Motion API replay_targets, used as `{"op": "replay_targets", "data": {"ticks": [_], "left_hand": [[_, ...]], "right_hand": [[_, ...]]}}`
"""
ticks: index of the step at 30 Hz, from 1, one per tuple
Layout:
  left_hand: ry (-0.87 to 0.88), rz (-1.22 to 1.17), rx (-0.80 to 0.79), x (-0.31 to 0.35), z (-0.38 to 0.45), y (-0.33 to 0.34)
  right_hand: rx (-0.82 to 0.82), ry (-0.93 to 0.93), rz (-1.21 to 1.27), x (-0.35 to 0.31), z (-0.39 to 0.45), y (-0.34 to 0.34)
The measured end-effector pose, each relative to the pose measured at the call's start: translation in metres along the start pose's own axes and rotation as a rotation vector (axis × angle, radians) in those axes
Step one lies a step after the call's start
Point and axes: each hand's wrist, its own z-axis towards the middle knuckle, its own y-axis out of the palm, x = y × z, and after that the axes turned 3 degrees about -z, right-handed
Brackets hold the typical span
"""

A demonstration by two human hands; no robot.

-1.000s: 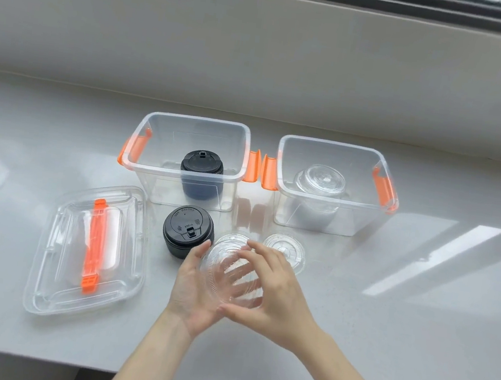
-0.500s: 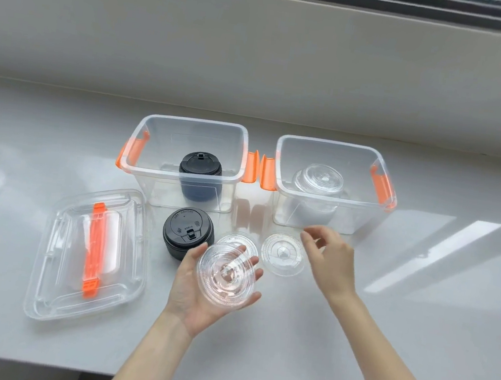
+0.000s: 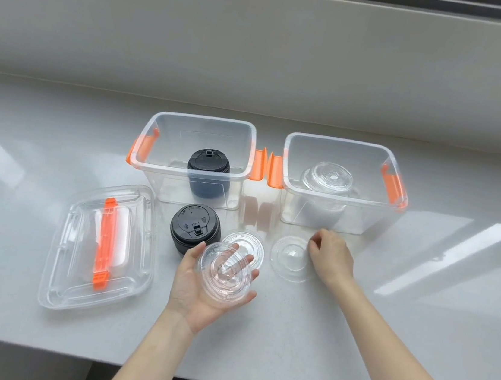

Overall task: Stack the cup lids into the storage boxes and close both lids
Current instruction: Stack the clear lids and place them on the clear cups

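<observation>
My left hand [image 3: 199, 291] lies palm up and cradles a stack of clear cup lids [image 3: 226, 276]. Behind it a clear lid [image 3: 250, 243] lies flat on the counter, and another clear lid [image 3: 289, 258] lies to its right. My right hand [image 3: 330, 258] rests at that lid's right edge with fingers curled and nothing in them. A stack of black lids [image 3: 195, 229] stands on the counter. The left storage box [image 3: 193, 171] holds black lids [image 3: 209, 161]. The right storage box [image 3: 339, 197] holds clear lids [image 3: 328, 177]. Both boxes stand without lids on.
A clear box lid with an orange handle [image 3: 103, 244] lies flat on the counter at the left. Orange latches [image 3: 266, 168] stick out between the two boxes. A wall and window sill rise behind the boxes. The counter's front edge runs below my forearms.
My right hand has let go of the clear stack and moved right to the edge of the flat lid. My left hand now holds the stack alone, palm up.
</observation>
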Motion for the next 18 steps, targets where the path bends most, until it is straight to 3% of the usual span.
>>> {"op": "replay_targets", "data": {"ticks": [5,13,18], "left_hand": [[-0.006,0.011,0.006,0.0,0.005,0.005],[-0.022,0.029,0.015,-0.006,0.016,0.018],[0.005,-0.061,-0.038,-0.006,0.016,0.017]], "right_hand": [[0.212,-0.109,0.178,-0.014,-0.012,-0.024],[0.571,-0.665,0.109,-0.061,-0.067,-0.041],[0.501,-0.906,0.124,-0.066,-0.096,-0.019]]}}
